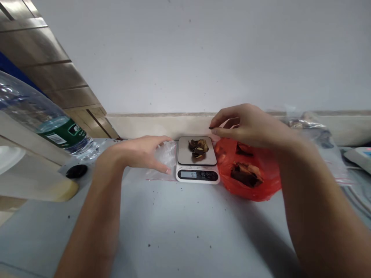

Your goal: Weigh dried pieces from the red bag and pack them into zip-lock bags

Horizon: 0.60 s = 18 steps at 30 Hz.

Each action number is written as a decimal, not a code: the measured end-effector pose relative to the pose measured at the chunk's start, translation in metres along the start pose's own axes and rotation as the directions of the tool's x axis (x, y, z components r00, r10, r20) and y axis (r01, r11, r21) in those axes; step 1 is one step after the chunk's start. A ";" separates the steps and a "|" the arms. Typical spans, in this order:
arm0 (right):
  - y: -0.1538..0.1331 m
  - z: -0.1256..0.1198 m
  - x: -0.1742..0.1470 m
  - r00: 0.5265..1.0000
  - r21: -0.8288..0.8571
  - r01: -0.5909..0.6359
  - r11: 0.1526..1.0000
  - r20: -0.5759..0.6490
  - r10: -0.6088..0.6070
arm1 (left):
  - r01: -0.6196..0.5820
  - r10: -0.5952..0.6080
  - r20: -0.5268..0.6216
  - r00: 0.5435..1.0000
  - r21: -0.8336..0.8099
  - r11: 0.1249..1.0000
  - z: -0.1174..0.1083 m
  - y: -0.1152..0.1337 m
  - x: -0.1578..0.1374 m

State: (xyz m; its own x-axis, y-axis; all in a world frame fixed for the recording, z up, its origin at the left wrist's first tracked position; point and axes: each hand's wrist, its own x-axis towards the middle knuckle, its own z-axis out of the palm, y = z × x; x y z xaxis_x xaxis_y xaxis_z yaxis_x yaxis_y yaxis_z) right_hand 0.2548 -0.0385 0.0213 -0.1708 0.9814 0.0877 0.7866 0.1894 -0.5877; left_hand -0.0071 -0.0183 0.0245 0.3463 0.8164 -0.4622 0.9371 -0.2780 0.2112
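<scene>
A small white digital scale [183, 178] stands against the wall, its display showing what looks like 9.0. Several brown, curled dried pieces [198, 150] lie heaped on its plate. Left of the scale, my left hand [145, 154] is open, thumb and fingers apart, over a clear plastic bag [165, 158]. My right hand [243, 123] hovers above a red plastic bag [232, 185], thumb and forefinger pinched on a small dark piece [211, 127]. Inside the red bag, larger dark brown dried pieces [246, 174] are visible. The right forearm hides the bag's right side.
A large water bottle [63, 133] with a green label leans in at the left, near a translucent container [34, 177] and a black round lid [77, 171]. Right of the red bag lie a clear zip bag [324, 143] and a white device [359, 157] with cables. Dark crumbs dot the grey table [179, 216].
</scene>
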 end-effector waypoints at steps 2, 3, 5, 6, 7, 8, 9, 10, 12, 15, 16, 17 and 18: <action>-0.001 0.001 0.000 1.000 -0.015 0.000 1.000 0.005 0.000 | 0.007 -0.007 0.011 1.000 0.005 1.000 0.001 0.000 0.001; -0.001 0.001 0.000 1.000 -0.023 0.004 1.000 0.006 -0.004 | 0.010 -0.010 0.016 1.000 0.008 1.000 0.001 0.000 0.001; -0.003 0.002 -0.001 1.000 -0.034 0.016 0.999 0.011 -0.015 | 0.003 -0.003 0.019 1.000 0.010 1.000 0.001 0.000 0.001; -0.004 0.002 -0.001 1.000 -0.036 0.017 0.999 0.012 -0.017 | -0.004 0.003 0.016 1.000 0.008 1.000 0.002 0.001 0.001; -0.004 0.001 -0.001 1.000 -0.035 0.014 0.999 0.016 -0.014 | -0.008 0.008 0.013 1.000 0.008 1.000 0.002 0.001 0.001; -0.005 0.001 0.000 1.000 -0.037 0.008 0.999 0.021 -0.007 | -0.013 0.012 0.009 1.000 0.009 1.000 0.002 0.001 0.000; -0.005 0.001 0.000 1.000 -0.039 0.003 0.999 0.024 -0.002 | -0.019 0.019 0.006 1.000 0.010 1.000 0.001 0.001 0.000; -0.005 0.001 0.000 1.000 -0.043 0.002 0.999 0.028 0.000 | -0.019 0.019 0.004 1.000 0.014 1.000 0.001 0.002 0.000; -0.005 0.001 0.000 0.999 -0.054 0.014 0.998 0.036 -0.012 | -0.015 0.015 0.009 1.000 0.019 1.000 0.000 0.002 0.000; -0.003 0.005 0.002 0.999 -0.062 0.018 0.998 0.035 -0.016 | -0.022 0.022 0.037 0.999 0.004 1.000 -0.001 0.003 0.001; -0.003 0.008 0.003 0.999 -0.060 0.012 0.998 0.036 -0.009 | -0.032 0.032 0.045 0.998 -0.006 0.999 -0.001 0.002 0.002; -0.003 0.013 0.005 0.999 -0.054 0.007 0.999 0.042 -0.005 | -0.047 0.048 0.043 0.998 -0.018 0.999 -0.001 0.002 0.003; -0.002 0.018 0.007 0.999 -0.046 0.008 0.999 0.054 -0.005 | -0.074 0.075 0.026 0.997 -0.031 0.997 0.000 0.002 0.003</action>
State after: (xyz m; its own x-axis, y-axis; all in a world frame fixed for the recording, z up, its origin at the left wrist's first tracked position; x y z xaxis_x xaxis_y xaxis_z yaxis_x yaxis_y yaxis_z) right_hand 0.2411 -0.0324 0.0088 -0.2067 0.9773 0.0468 0.8116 0.1980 -0.5496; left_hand -0.0046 -0.0162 0.0232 0.4168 0.7797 -0.4673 0.9069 -0.3220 0.2717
